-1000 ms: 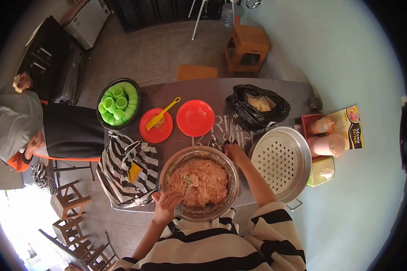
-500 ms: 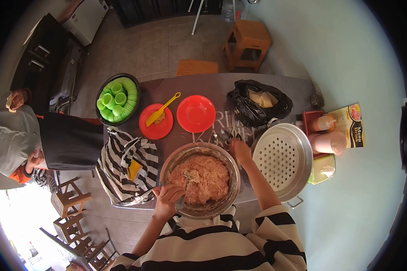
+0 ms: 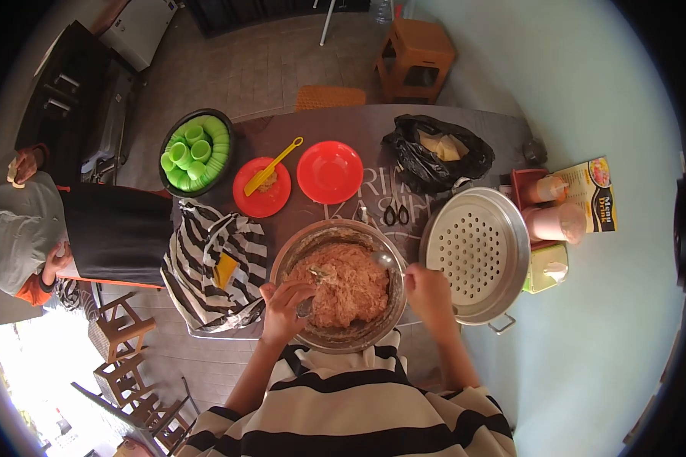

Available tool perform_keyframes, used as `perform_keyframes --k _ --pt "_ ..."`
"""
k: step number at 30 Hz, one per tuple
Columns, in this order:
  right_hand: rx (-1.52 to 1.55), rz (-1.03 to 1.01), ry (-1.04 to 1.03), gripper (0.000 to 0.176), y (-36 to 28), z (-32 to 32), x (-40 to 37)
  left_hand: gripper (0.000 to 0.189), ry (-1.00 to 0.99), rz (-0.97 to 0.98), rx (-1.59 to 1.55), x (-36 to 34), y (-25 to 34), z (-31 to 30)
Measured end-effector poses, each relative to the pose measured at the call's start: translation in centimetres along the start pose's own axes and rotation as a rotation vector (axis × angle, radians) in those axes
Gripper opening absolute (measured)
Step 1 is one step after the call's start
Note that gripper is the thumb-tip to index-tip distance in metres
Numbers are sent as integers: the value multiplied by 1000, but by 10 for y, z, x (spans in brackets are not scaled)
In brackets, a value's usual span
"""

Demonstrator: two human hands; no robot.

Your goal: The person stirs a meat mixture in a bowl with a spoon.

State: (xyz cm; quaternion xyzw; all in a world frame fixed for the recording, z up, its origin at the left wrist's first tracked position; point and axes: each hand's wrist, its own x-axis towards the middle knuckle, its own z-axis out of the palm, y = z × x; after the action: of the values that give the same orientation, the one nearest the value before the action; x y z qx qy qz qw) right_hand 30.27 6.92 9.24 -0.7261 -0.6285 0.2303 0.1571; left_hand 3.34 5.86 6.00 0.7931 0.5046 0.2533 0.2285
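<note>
A large metal bowl of pinkish minced paste stands at the table's near edge. My left hand is over its left rim, fingers closed on what looks like a spoon, mostly hidden by the hand. At the right rim, my right hand grips the handle of a metal spoon, its head over the paste. Black-handled scissors lie just beyond the bowl. To the right sits a perforated steamer pan.
Beyond the bowl are a red plate with a yellow spatula, a red bowl and a black plastic bag. Green cups fill a black tub. A striped bag lies left. Another person stands further left.
My right hand has drawn back from beside the scissors to the bowl's right rim, now with a spoon. The scissors have come into view. My left hand stays at the left rim.
</note>
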Motion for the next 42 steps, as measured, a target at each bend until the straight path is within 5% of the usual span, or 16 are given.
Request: perform_keyframes --k 2,19,42 --pt "-271 88 -168 10 -10 13 -5 41 -10 4 -13 1 0 0" --pt "-422 -57 -273 8 -25 52 24 38 -21 61 11 6 4 -2" --pt "266 194 -472 12 24 55 17 39 -27 67 6 7 1 -1"
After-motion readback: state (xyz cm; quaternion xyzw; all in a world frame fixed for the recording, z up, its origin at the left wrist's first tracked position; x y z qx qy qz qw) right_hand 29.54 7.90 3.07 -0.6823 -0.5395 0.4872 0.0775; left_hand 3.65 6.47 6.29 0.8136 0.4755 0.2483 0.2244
